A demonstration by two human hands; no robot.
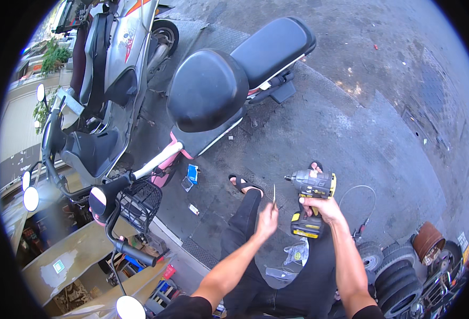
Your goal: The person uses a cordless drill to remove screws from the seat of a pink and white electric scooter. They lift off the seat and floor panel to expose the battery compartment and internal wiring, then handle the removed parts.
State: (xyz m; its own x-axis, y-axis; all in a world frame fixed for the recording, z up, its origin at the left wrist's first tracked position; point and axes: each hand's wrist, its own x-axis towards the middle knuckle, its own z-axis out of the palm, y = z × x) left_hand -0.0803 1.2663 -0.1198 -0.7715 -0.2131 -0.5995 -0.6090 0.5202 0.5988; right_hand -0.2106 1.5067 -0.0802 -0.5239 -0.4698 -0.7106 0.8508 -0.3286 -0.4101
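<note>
My right hand (325,208) is wrapped round the handle of a grey, black and yellow cordless impact wrench (311,183), whose nose points left. Its battery sits at the bottom, above my right thigh. Beside it, my left hand (268,220) is closed on a thin pale stick-like piece (274,193) that points up and away from me; its exact kind is too small to tell. The wrench and the thin piece are apart. Between my legs lie clear plastic bags (296,252). Ahead to the left stands a pink and white scooter (165,161) with black seats.
A silver scooter (133,40) is parked farther left. On the ground near the pink scooter lie a blue box (192,174) and a small white item (193,209). Several tyres (399,287), a rusty bucket (428,237) and a thin hose (374,199) are at the right.
</note>
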